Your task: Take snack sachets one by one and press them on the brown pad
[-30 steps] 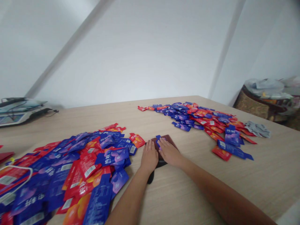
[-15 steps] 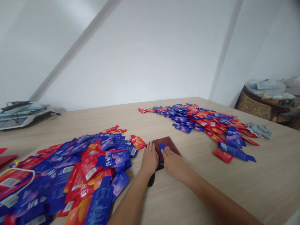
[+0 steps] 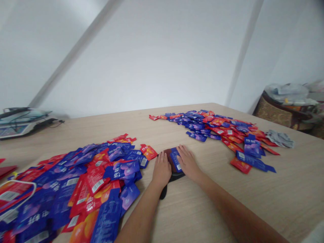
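A blue pouch [image 3: 176, 160] with a white barcode lies on a brown flat pad [image 3: 168, 152] that has a black lower edge. My left hand [image 3: 162, 169] rests flat over the pad's left side, fingers stretched forward. On the pouch's right side lies my right hand [image 3: 188, 162], its fingers extended and flat, covering part of the pouch and the pad. A small black rounded piece [image 3: 163, 192] sticks out below my left wrist. Just left of the pad, a red pouch [image 3: 148, 152] sits at the edge of a large heap of red and blue pouches [image 3: 97, 173].
Another heap of red and blue pouches [image 3: 215, 126] spreads across the back right of the wooden table [image 3: 291, 189]. Grey gloves or cloth [image 3: 280, 138] lie beside it. A device with papers [image 3: 22, 125] stands at the far left. A patterned chair [image 3: 272, 109] holds plastic bags.
My right hand has shifted right and a little forward. Much more of the blue pouch now shows, with its barcode face up; earlier the hand covered most of it. My left hand has barely moved.
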`<state>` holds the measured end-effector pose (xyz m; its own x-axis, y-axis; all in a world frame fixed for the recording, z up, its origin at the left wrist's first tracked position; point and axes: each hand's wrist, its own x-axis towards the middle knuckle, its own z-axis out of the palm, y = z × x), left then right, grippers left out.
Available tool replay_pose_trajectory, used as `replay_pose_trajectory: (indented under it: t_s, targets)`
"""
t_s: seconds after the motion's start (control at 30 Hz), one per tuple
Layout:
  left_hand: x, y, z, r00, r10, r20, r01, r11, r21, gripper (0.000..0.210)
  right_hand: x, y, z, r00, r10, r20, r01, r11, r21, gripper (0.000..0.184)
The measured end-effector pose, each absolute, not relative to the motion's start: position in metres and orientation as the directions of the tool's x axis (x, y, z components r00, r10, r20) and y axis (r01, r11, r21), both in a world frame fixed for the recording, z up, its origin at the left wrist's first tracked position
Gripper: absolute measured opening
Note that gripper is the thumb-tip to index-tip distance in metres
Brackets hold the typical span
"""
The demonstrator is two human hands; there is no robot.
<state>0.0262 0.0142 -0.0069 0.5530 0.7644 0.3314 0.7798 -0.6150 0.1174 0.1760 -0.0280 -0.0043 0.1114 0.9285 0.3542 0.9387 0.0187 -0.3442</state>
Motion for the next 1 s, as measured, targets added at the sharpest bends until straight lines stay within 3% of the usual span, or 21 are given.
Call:
replay_pose_trajectory:
  t_s: [0.13,0.3,0.5,0.63,0.8,1.0]
  targets:
    - [0.027,0.015,-0.008,0.562,0.761,0.324,0.775,-0.621,0.117,0.050,0.168,-0.030,-0.005,-0.059,0.964,0.257,0.973,0.113,-0.201,0.051]
    - [0.027,0.015,-0.007,0.564,0.764,0.314,0.778,-0.619,0.111,0.048,0.186,-0.034,0.002,0.008,0.970,0.244,0.989,0.028,-0.143,0.046]
    - [0.026,0.014,-0.005,0.563,0.765,0.312,0.775,-0.620,0.120,0.048,0.218,-0.044,0.008,0.168,0.950,0.264,0.976,-0.122,-0.179,0.039]
    - [0.025,0.013,-0.004,0.552,0.773,0.313,0.778,-0.612,0.138,0.048,0.235,-0.044,0.011,0.292,0.906,0.308,0.934,-0.200,-0.297,0.043]
    - [0.026,0.012,-0.006,0.544,0.779,0.313,0.785,-0.604,0.139,0.049,0.213,-0.052,0.031,0.195,0.832,0.519,0.955,-0.040,-0.294,0.049]
    - [0.027,0.013,-0.008,0.543,0.780,0.313,0.788,-0.601,0.131,0.048,0.189,-0.057,0.039,0.128,0.813,0.568,0.912,0.128,-0.388,0.041]
